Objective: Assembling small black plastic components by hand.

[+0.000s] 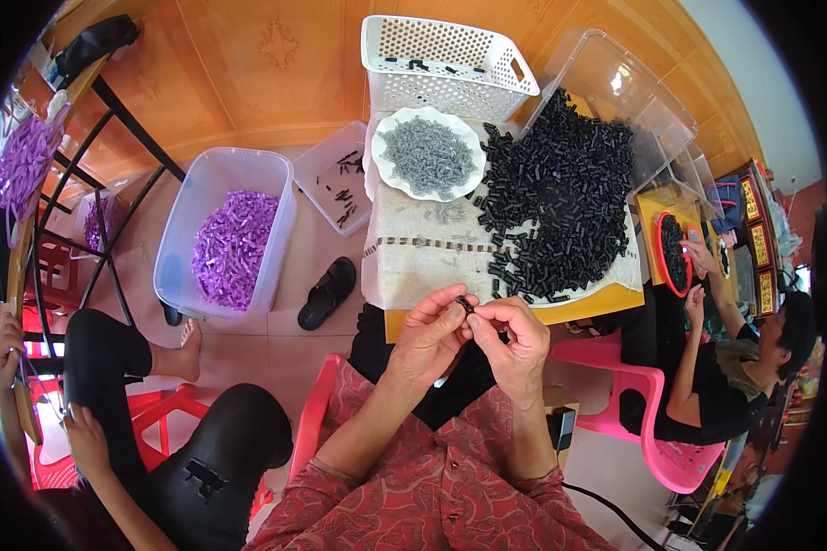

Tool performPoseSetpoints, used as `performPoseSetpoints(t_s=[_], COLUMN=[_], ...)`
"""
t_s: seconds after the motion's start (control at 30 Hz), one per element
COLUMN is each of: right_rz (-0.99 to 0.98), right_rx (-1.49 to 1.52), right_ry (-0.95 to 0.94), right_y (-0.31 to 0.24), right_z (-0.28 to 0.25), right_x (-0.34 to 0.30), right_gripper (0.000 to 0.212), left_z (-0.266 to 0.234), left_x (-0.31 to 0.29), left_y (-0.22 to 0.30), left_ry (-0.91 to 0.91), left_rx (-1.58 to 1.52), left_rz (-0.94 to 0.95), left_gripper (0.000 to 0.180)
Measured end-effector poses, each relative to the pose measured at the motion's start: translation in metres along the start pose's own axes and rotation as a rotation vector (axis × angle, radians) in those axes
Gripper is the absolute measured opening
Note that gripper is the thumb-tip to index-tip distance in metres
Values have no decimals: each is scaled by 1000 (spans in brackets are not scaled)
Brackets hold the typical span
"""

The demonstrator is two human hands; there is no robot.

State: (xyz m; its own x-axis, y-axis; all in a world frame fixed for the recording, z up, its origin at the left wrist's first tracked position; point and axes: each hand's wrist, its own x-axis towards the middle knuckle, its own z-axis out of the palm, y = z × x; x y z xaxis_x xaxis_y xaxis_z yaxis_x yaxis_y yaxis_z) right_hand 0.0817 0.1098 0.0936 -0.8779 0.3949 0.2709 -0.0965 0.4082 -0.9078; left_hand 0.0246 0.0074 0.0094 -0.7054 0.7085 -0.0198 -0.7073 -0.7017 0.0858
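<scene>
In front of my chest, over the table's near edge, both hands meet at a small black plastic piece [466, 304]. My left hand [424, 332] pinches it between thumb and fingers. My right hand [513, 340] has its thumb and fingertips closed on the same piece from the other side. Fingers cover much of it, so its exact shape is hard to make out. Just beyond them, a large pile of short black tube-like pieces [560, 197] spreads over the right of the light cloth [423, 275]. A white scalloped plate [432, 195] holds small clear-grey parts [432, 151].
A perforated white basket [432, 92] and a tilted clear bin [648, 101] stand behind. A translucent tub [176, 248] with purple pieces [234, 248] and a black slipper [328, 292] lie left. One person sits at left; another [726, 386] at right works by a red-rimmed tray [662, 253].
</scene>
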Motion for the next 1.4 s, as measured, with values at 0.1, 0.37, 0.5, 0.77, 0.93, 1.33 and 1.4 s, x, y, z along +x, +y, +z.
performPoseSetpoints(t_s=[0.1, 0.37, 0.5, 0.77, 0.93, 1.33, 1.4], right_rz=[-41, -213, -247, -136, -133, -173, -180], right_rx=[-65, -264, -303, -92, -142, -225, -224], right_ry=[26, 38, 43, 76, 78, 106, 123], right_y=[1, -5, -11, -5, -6, -11, -10], right_z=[1, 0, -1, 1, 2, 5, 5], right_x=[0, 0, 2, -3, -3, -3, -3], right_gripper=[12, 17, 15, 17, 16, 15, 16], left_z=[1, 0, 0, 5, 7, 9, 8], left_x=[0, -1, -1, -4, -4, -4, -4], left_y=[0, 3, 2, 0, 1, 4, 5], left_ry=[9, -9, -25, 35, 30, 20, 17], left_rx=[50, 209, 236, -9, 37, 117, 130], left_rz=[22, 71, 82, -66, -32, -13, -9], left_gripper=[30, 28, 27, 25, 25, 26, 26])
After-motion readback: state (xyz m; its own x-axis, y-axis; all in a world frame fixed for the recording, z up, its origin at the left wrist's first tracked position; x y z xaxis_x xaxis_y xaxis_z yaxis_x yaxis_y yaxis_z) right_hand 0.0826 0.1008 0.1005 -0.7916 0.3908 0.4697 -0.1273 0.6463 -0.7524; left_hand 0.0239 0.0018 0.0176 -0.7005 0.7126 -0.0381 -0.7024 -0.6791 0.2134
